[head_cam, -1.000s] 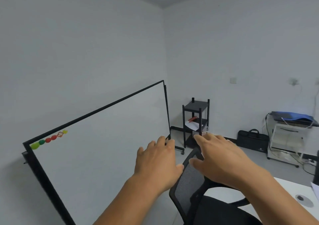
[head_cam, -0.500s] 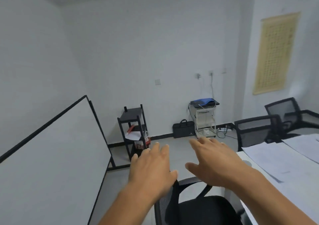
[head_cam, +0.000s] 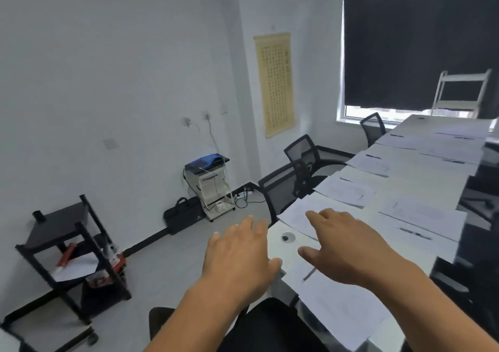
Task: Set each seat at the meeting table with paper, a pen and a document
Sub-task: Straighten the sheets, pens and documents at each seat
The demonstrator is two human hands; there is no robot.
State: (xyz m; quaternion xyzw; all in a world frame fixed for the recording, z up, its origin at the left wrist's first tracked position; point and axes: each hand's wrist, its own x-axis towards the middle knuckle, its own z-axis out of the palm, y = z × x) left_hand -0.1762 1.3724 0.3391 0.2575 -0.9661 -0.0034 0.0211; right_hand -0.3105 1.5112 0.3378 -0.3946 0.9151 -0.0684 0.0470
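While both your hands are hovering empty with fingers spread, left hand (head_cam: 240,254) off the table's edge, right hand (head_cam: 348,246) above the nearest paper (head_cam: 343,308) and pen (head_cam: 309,274), you're risking brushing those sheets askew.

Both bare arms reach out in front. The left hand (head_cam: 237,257) and right hand (head_cam: 348,246) are flat, palms down, fingers spread, holding nothing.
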